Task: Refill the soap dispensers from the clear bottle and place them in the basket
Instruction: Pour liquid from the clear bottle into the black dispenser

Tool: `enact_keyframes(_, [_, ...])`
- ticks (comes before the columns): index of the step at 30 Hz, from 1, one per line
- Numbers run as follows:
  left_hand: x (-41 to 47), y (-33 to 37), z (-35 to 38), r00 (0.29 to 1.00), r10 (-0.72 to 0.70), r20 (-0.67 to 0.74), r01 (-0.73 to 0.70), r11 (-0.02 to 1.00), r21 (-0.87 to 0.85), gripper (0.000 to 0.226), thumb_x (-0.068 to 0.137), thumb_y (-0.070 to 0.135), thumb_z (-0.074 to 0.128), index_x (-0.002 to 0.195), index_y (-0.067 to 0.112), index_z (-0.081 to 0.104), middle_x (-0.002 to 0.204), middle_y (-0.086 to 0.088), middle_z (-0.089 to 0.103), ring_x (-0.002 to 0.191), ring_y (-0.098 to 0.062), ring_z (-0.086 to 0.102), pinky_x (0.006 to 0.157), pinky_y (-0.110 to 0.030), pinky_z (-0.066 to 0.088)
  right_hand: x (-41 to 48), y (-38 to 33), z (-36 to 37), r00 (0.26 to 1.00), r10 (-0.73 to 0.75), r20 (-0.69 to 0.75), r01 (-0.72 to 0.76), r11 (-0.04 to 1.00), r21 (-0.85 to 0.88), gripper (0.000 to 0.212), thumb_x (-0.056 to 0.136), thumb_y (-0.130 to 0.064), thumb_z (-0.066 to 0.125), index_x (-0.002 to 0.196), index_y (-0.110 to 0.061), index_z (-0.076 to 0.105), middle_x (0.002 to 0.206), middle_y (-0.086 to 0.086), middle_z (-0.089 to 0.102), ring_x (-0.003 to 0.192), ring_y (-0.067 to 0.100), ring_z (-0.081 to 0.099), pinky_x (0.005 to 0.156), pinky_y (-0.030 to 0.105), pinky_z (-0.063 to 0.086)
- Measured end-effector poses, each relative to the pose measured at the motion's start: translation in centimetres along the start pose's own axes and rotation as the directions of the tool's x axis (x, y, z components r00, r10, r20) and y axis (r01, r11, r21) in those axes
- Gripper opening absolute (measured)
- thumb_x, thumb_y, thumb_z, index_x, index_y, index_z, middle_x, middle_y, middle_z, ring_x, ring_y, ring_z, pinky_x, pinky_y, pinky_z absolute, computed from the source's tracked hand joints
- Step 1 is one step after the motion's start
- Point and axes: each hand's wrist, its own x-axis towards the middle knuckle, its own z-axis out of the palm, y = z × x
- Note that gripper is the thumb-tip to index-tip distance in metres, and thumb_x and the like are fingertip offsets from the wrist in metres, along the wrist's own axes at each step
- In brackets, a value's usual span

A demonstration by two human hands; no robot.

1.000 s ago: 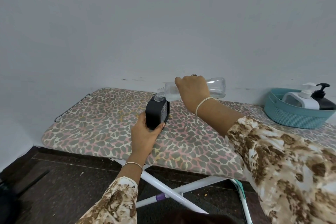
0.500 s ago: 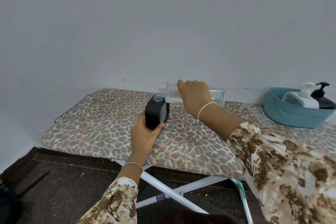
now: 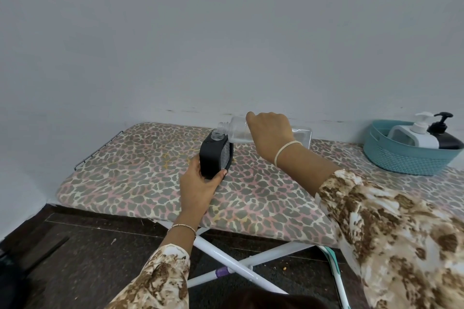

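Gripping: left hand (image 3: 198, 188) one dispenser (image 3: 211, 158), right hand (image 3: 270, 134) one clear bottle (image 3: 237, 130); basket (image 3: 401, 160) holds two more.

You have one view, head-worn. It looks from above the near edge of the board (image 3: 140, 183), close, facing forward and down toward the wall (image 3: 226, 45) behind the board. The basket (image 3: 401, 160) on the board's right end meets the frame's right edge.

Left hand (image 3: 198, 184): forearm reaching forward, palm upright, thumb and fingers curled round the lower part of the black dispenser (image 3: 212, 158). Right hand (image 3: 268, 134): back uppermost, fingers wrapped over the clear bottle (image 3: 236, 130), forearm entering from the right.
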Motion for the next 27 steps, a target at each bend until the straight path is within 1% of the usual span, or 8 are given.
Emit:
enact_keyframes(3, [0.0,0.0,0.0,1.000,0.002,0.002,-0.002,1.000,0.004,0.057,0.073,0.020,0.084,0.121,0.028,0.055,0.116,0.006,0.066,0.109,-0.008,0.063,0.097,-0.033,0.053,0.0,0.0,-0.2,1.000,-0.004,-0.013,0.004,1.000,-0.009,0.030,0.077,0.005,0.054,0.099,-0.013,0.043,0.062,-0.003,0.035,0.050,0.012,0.030,0.045,0.025,0.020])
enact_keyframes(7, [0.1,-0.3,0.0,1.000,-0.006,0.006,0.006,1.000,-0.002,0.059,0.072,0.021,0.085,0.122,0.026,0.055,0.118,0.002,0.067,0.110,-0.009,0.064,0.096,-0.035,0.054,0.1,0.0,-0.6,0.999,-0.020,-0.030,0.020,1.000,-0.013,0.030,0.079,0.003,0.055,0.103,-0.012,0.047,0.062,-0.002,0.033,0.063,0.020,0.043,0.046,0.025,0.020])
enact_keyframes(11, [0.1,0.0,0.0,1.000,-0.005,0.007,0.006,1.000,-0.011,0.057,0.073,0.020,0.085,0.121,0.026,0.055,0.116,0.004,0.066,0.108,-0.008,0.063,0.096,-0.031,0.053,0.2,-0.1,-0.8,0.999,-0.030,-0.036,0.029,0.999,-0.018,0.031,0.078,0.004,0.056,0.103,-0.012,0.046,0.062,-0.002,0.033,0.067,0.021,0.044,0.056,0.028,0.032])
enact_keyframes(15, [0.1,0.0,0.0,1.000,-0.005,0.013,0.006,1.000,-0.022,0.057,0.073,0.020,0.085,0.119,0.030,0.054,0.113,0.008,0.065,0.108,-0.007,0.063,0.097,-0.032,0.053,0.2,-0.2,-0.8,0.999,-0.024,-0.035,0.023,0.999,-0.027,0.033,0.077,0.003,0.058,0.104,-0.012,0.047,0.063,-0.002,0.034,0.068,0.021,0.045,0.058,0.029,0.033])
enact_keyframes(18, [0.1,-0.1,0.0,1.000,-0.004,0.006,0.005,1.000,-0.023,0.057,0.073,0.020,0.085,0.119,0.032,0.053,0.112,0.008,0.065,0.108,-0.007,0.063,0.097,-0.033,0.053,0.3,-0.2,-1.1,0.999,-0.011,-0.044,0.009,0.999,-0.032,0.036,0.078,0.003,0.059,0.109,-0.011,0.049,0.070,-0.002,0.042,0.071,0.021,0.045,0.061,0.030,0.033])
enact_keyframes(21, [0.1,-0.2,0.1,1.000,0.001,0.008,-0.001,1.000,-0.025,0.057,0.073,0.020,0.085,0.118,0.033,0.053,0.112,0.009,0.065,0.109,-0.008,0.063,0.097,-0.035,0.053,0.3,-0.3,-1.2,0.999,-0.007,-0.050,0.005,0.999,-0.041,0.037,0.079,0.002,0.059,0.112,-0.011,0.049,0.086,0.002,0.058,0.081,0.022,0.057,0.063,0.030,0.033])
enact_keyframes(23, [0.1,-0.3,0.0,1.000,0.005,0.008,-0.004,1.000,-0.026,0.057,0.073,0.020,0.085,0.117,0.034,0.052,0.108,0.014,0.064,0.106,-0.005,0.063,0.096,-0.034,0.054,0.3,-0.3,-1.1,0.999,-0.010,-0.047,0.008,0.999,-0.046,0.037,0.078,0.001,0.060,0.112,-0.011,0.050,0.093,0.003,0.063,0.089,0.023,0.061,0.064,0.030,0.034])
enact_keyframes(27, [0.1,-0.3,0.0,1.000,0.010,0.007,-0.010,1.000,-0.028,0.057,0.072,0.020,0.085,0.116,0.034,0.053,0.108,0.014,0.064,0.107,-0.006,0.063,0.096,-0.034,0.054,0.3,-0.3,-1.0,0.999,-0.004,-0.053,0.002,0.999,-0.047,0.037,0.078,0.002,0.060,0.112,-0.011,0.049,0.090,0.002,0.061,0.089,0.024,0.061,0.064,0.031,0.036])
